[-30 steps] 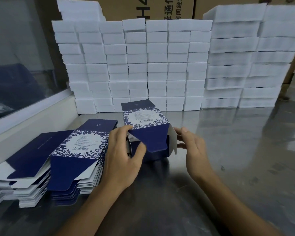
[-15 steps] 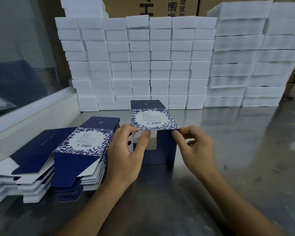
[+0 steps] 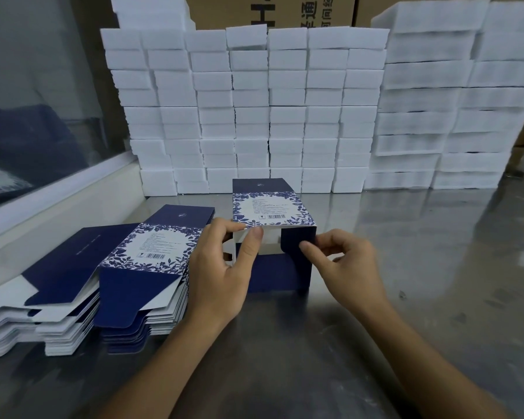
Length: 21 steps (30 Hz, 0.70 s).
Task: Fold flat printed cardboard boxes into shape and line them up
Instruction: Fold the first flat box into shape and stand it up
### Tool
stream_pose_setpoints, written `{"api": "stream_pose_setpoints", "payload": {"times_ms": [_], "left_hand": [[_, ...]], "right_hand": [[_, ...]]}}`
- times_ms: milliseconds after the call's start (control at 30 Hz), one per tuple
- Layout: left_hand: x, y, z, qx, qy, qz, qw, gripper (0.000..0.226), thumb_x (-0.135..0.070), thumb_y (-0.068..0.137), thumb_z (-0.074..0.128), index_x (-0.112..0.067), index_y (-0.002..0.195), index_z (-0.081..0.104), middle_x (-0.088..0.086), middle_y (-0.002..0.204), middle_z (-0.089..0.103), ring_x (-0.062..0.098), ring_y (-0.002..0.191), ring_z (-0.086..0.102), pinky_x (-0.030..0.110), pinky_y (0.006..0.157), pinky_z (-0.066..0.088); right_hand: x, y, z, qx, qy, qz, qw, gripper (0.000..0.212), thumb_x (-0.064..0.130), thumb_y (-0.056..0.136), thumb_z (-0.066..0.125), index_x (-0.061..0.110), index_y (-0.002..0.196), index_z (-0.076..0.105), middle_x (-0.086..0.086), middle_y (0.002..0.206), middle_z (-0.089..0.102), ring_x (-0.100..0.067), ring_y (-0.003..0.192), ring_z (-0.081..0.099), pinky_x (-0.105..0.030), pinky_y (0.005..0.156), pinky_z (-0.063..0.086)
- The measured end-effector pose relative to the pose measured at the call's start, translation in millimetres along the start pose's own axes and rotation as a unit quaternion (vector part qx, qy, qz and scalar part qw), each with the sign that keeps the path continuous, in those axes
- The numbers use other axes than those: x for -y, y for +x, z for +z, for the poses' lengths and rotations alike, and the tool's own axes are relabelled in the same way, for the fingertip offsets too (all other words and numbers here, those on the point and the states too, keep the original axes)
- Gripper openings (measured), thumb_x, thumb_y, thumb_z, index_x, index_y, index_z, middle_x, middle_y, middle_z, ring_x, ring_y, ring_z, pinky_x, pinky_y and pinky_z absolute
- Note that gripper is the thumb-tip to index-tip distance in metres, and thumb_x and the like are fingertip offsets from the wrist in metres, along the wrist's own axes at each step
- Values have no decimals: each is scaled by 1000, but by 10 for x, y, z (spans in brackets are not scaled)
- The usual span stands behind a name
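Observation:
A navy box with a white floral label [image 3: 270,207] lies opened into a tube on the steel table [image 3: 406,267], its near end facing me. My left hand [image 3: 221,267] pinches the near left corner of its top panel between thumb and forefinger. My right hand [image 3: 342,267] holds the navy side flap at the near right end with curled fingers. The white inside of the box shows between my hands. Left of the box lie two stacks of flat boxes, one label side up [image 3: 146,267] and one navy side up [image 3: 58,273].
A wall of stacked white foam blocks [image 3: 254,110] fills the back of the table, with wider white stacks [image 3: 451,101] at the right. Brown cartons stand behind them. A glass partition with a white ledge [image 3: 58,201] runs along the left.
The box has been squared up and turned straight toward me. The near navy flap that hung open is now folded in, and my right hand has moved onto the right side flap.

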State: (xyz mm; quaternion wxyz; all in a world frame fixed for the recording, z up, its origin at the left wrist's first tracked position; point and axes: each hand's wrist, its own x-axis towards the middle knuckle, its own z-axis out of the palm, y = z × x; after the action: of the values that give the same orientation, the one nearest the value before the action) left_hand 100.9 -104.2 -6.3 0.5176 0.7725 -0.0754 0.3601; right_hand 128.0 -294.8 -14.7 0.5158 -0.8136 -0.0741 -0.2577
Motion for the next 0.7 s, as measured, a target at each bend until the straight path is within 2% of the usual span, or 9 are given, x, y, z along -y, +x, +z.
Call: {"api": "stream_pose_setpoints", "payload": {"times_ms": [167,267,367,467,600,700], "left_hand": [[26,10,-5,3,10,14,1000,44,-64,84,49,-24,97,61,-8,93,65,12,89,62,31,71,50],[27,4,1,8,14,22,1000,45,-64,85,49,-22,98,62,-10,97,65,11,94,62,36,76,52],[33,6,6,7,19,27,999,44,-64,85,49,-23,98,62,-12,98,64,7,93,61,34,76,51],[46,12,-2,3,16,26,1000,42,-64,84,50,-25,97,61,-11,96,64,8,92,61,28,73,49],[64,15,-15,3,14,34,999,40,-61,84,53,-24,99,60,-8,96,65,10,93,62,33,76,52],[66,13,-12,5,18,38,999,42,-62,84,52,-24,100,60,-8,96,65,9,93,62,35,75,53]], "right_hand": [[-61,-4,25,68,-76,53,993,23,36,87,76,17,74,72,4,69,71,-14,66,66,-37,66,56],[-94,-1,34,48,-90,42,994,28,30,89,74,17,64,67,1,62,68,-18,60,62,-34,60,51],[-99,-4,30,44,-83,41,995,29,31,87,76,23,62,65,5,61,67,-13,58,61,-32,59,50],[-102,-7,29,80,-74,64,992,17,32,86,78,23,74,69,4,73,72,-13,68,66,-34,66,57],[-112,-21,42,137,-136,94,977,13,28,87,77,19,90,69,2,78,71,-17,72,67,-35,71,57],[-110,-35,43,129,-109,101,980,32,20,85,78,25,112,63,5,73,73,-15,72,69,-40,75,59]]}}
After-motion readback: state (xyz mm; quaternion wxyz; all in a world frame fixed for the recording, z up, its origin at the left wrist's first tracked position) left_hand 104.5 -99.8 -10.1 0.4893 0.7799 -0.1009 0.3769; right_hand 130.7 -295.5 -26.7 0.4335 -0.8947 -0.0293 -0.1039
